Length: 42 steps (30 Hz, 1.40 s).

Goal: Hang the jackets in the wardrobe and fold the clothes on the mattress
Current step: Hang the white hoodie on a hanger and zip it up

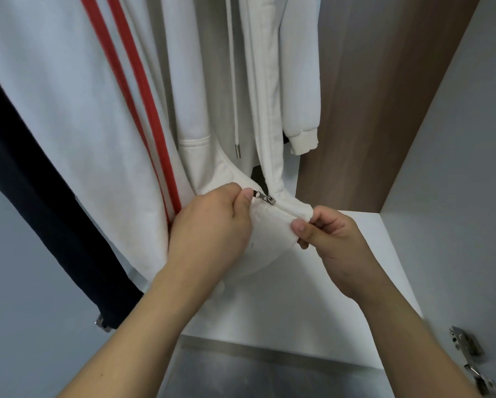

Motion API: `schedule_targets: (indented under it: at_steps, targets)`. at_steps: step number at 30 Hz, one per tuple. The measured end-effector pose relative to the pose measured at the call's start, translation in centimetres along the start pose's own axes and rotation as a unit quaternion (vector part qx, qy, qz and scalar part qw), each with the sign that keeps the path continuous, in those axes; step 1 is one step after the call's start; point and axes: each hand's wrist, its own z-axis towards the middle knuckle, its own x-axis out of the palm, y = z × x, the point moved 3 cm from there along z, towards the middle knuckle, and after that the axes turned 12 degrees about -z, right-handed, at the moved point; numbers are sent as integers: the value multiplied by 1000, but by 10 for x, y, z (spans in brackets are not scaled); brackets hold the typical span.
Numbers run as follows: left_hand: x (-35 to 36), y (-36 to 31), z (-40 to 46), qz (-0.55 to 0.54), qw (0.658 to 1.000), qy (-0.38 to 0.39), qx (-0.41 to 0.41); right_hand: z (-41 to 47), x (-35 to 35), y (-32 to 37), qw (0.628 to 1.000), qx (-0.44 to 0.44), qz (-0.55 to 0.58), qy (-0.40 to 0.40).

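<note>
Left hand (209, 225) pinches the zip pull (265, 197), right hand (327, 239) pinches the hem of the white hoodie (269, 124) hanging in the wardrobe (442, 139); jackets look hung, zipping just starting, folding seemingly still ahead

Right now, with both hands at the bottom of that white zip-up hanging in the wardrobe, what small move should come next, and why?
Probably draw the zipper pull up the track. The left hand pinches the pull at the hem of the white hoodie, the right hand holds the hem corner taut, and the front above looks unzipped.
</note>
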Motion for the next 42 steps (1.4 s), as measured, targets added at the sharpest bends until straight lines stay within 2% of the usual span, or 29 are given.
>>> schedule_targets:
  at_steps: [5,8,11,14,16,19,23,25,27,30,33,34,35,38,40,42]
  targets:
    - [12,-11,-6,22,996,54,68,2,0,-9,994,28,102,36]
    - [13,-14,-6,31,993,61,93,4,-1,-13,996,30,88,-5]
    - [1,-17,2,74,993,11,89,4,-1,-21,994,44,95,-29]
    - [-23,-34,18,77,989,-97,84,1,-8,-26,985,101,115,-74]
    - [-24,-63,29,123,979,-103,127,1,-11,-29,978,159,85,-106]
    - [-6,-103,47,239,951,-7,195,6,-9,-25,967,212,-73,-123]
    - [-2,-131,87,348,914,79,193,33,-16,29,969,49,-236,-59]
    - [-8,-143,103,356,911,114,177,52,-20,61,941,-14,-337,-37]
    - [-15,-151,118,340,917,144,153,69,-21,82,916,-56,-393,-60]
    - [-37,-165,140,360,917,84,148,81,-21,84,888,-40,-449,-92]
    - [-78,-189,160,339,925,-50,165,85,-24,65,832,70,-551,8]
    - [-90,-197,165,330,923,-77,183,90,-26,70,820,80,-565,34]
    - [-98,-204,169,328,920,-79,202,98,-27,84,827,67,-557,39]
    - [-107,-219,177,352,906,-31,232,123,-18,156,902,-54,-427,-24]
    - [-111,-229,183,378,891,-45,246,139,-10,194,895,-107,-428,-65]
    - [-122,-239,189,392,879,-91,255,149,-7,203,871,-63,-485,-37]
